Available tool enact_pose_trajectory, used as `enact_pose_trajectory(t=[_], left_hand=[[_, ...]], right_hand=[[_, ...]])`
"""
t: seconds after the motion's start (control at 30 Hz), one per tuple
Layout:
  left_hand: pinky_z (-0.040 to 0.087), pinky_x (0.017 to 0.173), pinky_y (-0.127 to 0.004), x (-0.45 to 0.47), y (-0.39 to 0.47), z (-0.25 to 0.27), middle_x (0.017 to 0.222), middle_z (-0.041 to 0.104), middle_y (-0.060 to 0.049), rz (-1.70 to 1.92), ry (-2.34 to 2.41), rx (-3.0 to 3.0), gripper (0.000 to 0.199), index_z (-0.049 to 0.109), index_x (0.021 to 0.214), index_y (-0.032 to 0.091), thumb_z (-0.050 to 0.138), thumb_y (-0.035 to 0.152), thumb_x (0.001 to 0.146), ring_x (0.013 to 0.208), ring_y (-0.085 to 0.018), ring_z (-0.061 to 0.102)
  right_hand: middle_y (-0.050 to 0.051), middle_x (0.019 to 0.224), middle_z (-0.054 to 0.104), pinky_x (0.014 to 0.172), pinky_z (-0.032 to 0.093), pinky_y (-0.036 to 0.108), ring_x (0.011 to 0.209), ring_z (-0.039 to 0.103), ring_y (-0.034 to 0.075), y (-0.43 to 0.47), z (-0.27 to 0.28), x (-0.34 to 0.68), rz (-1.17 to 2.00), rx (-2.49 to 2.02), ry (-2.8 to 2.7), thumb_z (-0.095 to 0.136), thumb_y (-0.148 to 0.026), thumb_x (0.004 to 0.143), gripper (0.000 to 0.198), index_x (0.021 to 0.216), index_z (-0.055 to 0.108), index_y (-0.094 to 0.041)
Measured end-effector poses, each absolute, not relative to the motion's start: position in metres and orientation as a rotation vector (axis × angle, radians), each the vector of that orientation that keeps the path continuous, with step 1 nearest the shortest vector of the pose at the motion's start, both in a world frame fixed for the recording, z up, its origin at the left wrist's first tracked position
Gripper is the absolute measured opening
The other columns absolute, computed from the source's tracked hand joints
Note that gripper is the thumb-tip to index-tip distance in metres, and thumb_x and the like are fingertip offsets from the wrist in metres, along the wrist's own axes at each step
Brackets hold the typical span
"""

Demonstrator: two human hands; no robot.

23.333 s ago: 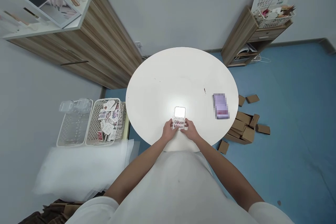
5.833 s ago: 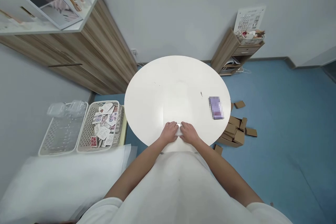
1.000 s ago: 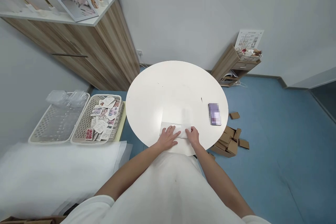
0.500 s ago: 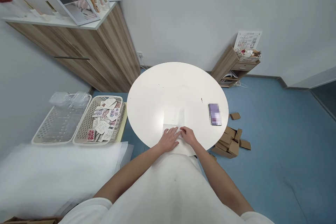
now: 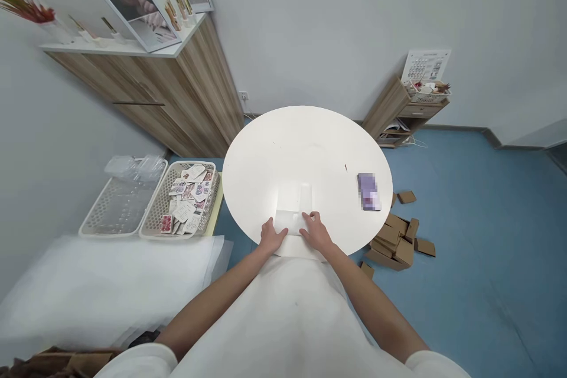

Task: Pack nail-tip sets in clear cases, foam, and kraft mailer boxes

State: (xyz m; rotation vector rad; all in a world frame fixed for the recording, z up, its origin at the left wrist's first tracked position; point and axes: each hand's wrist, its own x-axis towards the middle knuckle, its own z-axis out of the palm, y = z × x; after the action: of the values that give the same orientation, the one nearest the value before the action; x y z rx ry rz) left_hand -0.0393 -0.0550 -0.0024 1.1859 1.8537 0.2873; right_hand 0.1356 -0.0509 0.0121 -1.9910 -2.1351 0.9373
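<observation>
A thin, glossy white sheet point(image 5: 289, 215) lies at the near side of the white round table point(image 5: 266, 147), with folded flaps along its near part and right side. It barely stands out from the tabletop. My left hand point(image 5: 271, 238) holds its near left corner, thumb on the near edge and fingers at the left side. At the near right corner, my right hand point(image 5: 316, 233) grips the sheet, its thumb on the near edge and a fingertip on the right flap. Whether the sheet is paper or plastic, I cannot tell.
A pixelated purple item point(image 5: 368, 192) lies at the table's right. Left of the table stand a white basket of printed cards point(image 5: 215, 189) and a basket of clear plastic packs point(image 5: 95, 204). Cardboard boxes point(image 5: 394, 242) sit on the blue floor at right.
My left hand has moved from lying flat over the sheet to its near left corner. My right hand has opened from a pinch and shifted slightly nearer. The view has swung a little left.
</observation>
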Motion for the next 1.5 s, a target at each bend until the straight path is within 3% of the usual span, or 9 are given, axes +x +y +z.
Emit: enact_pose_trajectory(t=[0.1, 0.23, 0.33, 0.43, 0.63, 0.8, 1.1, 1.37, 1.5], left_hand=[[0.038, 0.086, -0.029, -0.042, -0.056, -0.003, 0.134, 0.026, -0.014, 0.390, 1.805, 0.991, 0.073, 0.023, 0.125, 0.017, 0.056, 0.045, 0.067, 0.117, -0.023, 0.037], [0.042, 0.053, -0.025, -0.050, -0.046, 0.001, 0.105, 0.051, -0.010, 0.351, 1.768, 0.871, 0.059, 0.032, 0.116, 0.017, 0.051, 0.048, 0.069, 0.076, -0.017, 0.056], [0.030, 0.040, -0.022, -0.059, -0.038, 0.006, 0.069, 0.052, -0.001, 0.261, 1.655, 0.971, 0.033, 0.047, 0.089, 0.018, 0.049, 0.045, 0.071, 0.051, -0.011, 0.047], [0.025, 0.039, -0.022, -0.064, -0.033, 0.012, 0.054, 0.042, 0.003, 0.242, 1.617, 1.073, 0.020, 0.046, 0.067, 0.018, 0.049, 0.037, 0.072, 0.044, -0.009, 0.038], [0.027, 0.046, -0.023, -0.047, -0.019, 0.019, 0.053, 0.040, 0.003, 0.176, 1.565, 1.395, 0.021, 0.038, 0.051, 0.019, 0.051, 0.025, 0.066, 0.051, -0.010, 0.041], [0.031, 0.052, -0.024, -0.013, -0.021, 0.018, 0.055, 0.047, 0.002, 0.114, 1.506, 1.598, 0.016, 0.041, 0.053, 0.019, 0.049, 0.020, 0.066, 0.058, -0.014, 0.048], [0.039, 0.066, -0.026, -0.012, -0.042, 0.018, 0.076, 0.055, -0.004, 0.144, 1.388, 1.683, 0.034, 0.052, 0.067, 0.019, 0.025, 0.034, 0.083, 0.074, -0.016, 0.052], [0.036, 0.086, -0.031, -0.014, -0.042, 0.017, 0.087, 0.051, -0.004, 0.189, 1.376, 1.686, 0.045, 0.059, 0.072, 0.020, 0.023, 0.045, 0.084, 0.093, -0.019, 0.046], [0.037, 0.085, -0.030, -0.016, -0.039, 0.016, 0.092, 0.054, -0.004, 0.232, 1.353, 1.589, 0.048, 0.062, 0.082, 0.021, 0.020, 0.044, 0.085, 0.095, -0.019, 0.047]], right_hand=[[0.007, 0.121, 0.030, 0.069, 0.043, 0.028, 0.072, 0.054, 0.012, -0.057, 0.011, 0.130, 0.980, -1.963, -2.128, 0.049, -0.032, 0.077, 0.054, 0.127, 0.028, -0.028], [0.007, 0.121, 0.029, 0.069, 0.043, 0.027, 0.071, 0.054, 0.011, -0.058, 0.010, 0.128, 1.020, -1.943, -2.110, 0.050, -0.032, 0.076, 0.054, 0.126, 0.029, -0.028], [0.006, 0.120, 0.030, 0.069, 0.043, 0.027, 0.075, 0.054, 0.013, -0.057, 0.010, 0.128, 1.048, -1.957, -2.092, 0.053, -0.031, 0.074, 0.055, 0.125, 0.032, -0.029], [0.006, 0.117, 0.031, 0.070, 0.042, 0.027, 0.080, 0.053, 0.014, -0.055, 0.010, 0.128, 1.025, -1.955, -2.071, 0.055, -0.031, 0.072, 0.055, 0.123, 0.035, -0.028], [0.007, 0.103, 0.043, 0.071, 0.041, 0.029, 0.084, 0.051, 0.018, -0.052, 0.003, 0.125, 1.060, -1.917, -2.064, 0.056, -0.029, 0.071, 0.056, 0.123, 0.037, -0.024], [0.006, 0.100, 0.050, 0.072, 0.040, 0.029, 0.086, 0.050, 0.018, -0.052, -0.001, 0.122, 1.123, -1.830, -1.970, 0.055, -0.026, 0.069, 0.052, 0.118, 0.041, -0.021], [0.003, 0.090, 0.052, 0.067, 0.040, 0.027, 0.077, 0.050, 0.015, -0.052, 0.002, 0.121, 1.220, -1.843, -1.788, 0.058, -0.028, 0.063, 0.056, 0.116, 0.043, -0.020], [0.001, 0.084, 0.051, 0.065, 0.040, 0.026, 0.072, 0.049, 0.014, -0.046, 0.005, 0.124, 1.305, -1.832, -1.784, 0.056, -0.033, 0.065, 0.051, 0.113, 0.043, -0.021], [0.001, 0.085, 0.051, 0.063, 0.039, 0.027, 0.073, 0.050, 0.014, -0.045, 0.004, 0.123, 1.241, -1.904, -1.804, 0.056, -0.034, 0.066, 0.048, 0.111, 0.043, -0.022]])
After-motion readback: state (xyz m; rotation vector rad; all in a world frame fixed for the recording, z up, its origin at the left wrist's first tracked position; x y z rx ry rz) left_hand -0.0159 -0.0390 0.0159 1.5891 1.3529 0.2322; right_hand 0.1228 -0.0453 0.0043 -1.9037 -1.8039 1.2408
